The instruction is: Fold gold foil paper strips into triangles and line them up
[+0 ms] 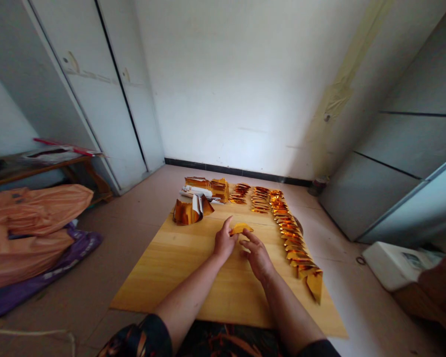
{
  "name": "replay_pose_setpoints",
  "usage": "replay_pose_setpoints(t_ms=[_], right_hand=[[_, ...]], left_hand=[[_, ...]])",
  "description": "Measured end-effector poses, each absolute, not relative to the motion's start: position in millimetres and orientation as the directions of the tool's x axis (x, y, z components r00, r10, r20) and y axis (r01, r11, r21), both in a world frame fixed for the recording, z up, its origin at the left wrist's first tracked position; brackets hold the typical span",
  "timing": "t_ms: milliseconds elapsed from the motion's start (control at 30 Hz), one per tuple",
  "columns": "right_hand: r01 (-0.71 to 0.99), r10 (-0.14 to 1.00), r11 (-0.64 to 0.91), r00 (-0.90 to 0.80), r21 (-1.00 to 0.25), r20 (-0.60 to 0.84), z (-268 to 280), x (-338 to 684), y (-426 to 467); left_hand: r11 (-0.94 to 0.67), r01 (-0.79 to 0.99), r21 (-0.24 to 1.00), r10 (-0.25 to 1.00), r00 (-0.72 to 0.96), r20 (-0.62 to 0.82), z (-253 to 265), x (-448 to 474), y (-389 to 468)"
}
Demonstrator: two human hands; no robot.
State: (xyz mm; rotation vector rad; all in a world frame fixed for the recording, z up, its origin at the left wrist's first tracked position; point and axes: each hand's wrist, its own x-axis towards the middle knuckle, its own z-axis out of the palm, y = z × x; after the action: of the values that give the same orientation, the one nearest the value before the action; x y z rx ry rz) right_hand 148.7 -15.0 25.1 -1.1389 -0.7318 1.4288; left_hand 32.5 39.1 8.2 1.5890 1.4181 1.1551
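A small folded piece of gold paper [241,228], curved like a boat, is held above the wooden board. My left hand [224,243] pinches its left end, with the thumb pointing up. At its right end, the fingers of my right hand [258,257] are spread, and a fingertip touches the paper's edge. A long overlapping row of folded gold papers [292,235] runs along the board's right side. Two shorter rows, one of folded gold pieces [260,200] and another of similar pieces [240,193], lie near the far edge.
Bundles of gold sheets [188,212] with white backs stand at the board's far left. The wooden board [163,270] sits low before me. Orange cloth [37,213] and a purple bag [67,258] lie at left, a white box [394,265] at right, near grey cabinets [390,173].
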Motion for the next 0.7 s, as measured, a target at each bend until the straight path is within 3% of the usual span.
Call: replay_pose_setpoints(t_ms=[267, 433, 700], right_hand=[[-0.446, 0.935, -0.201, 0.178, -0.872, -0.307, 35.3, 164.7, 6.0], [-0.590, 0.917, -0.164, 0.206, -0.791, -0.343, 35.5, 188.0, 37.5], [-0.606, 0.855, -0.192, 0.283, -0.772, -0.435, 27.8, 214.5, 71.3]], left_hand=[[-0.137, 0.450, 0.882, 0.984, -0.044, 0.175, 0.3, 26.2, 42.7], [-0.148, 0.398, 0.905, 0.985, -0.026, 0.173, -10.1, 21.1, 45.7], [-0.192, 0.342, 0.920, 0.978, -0.007, 0.207, -19.5, 19.8, 45.8]])
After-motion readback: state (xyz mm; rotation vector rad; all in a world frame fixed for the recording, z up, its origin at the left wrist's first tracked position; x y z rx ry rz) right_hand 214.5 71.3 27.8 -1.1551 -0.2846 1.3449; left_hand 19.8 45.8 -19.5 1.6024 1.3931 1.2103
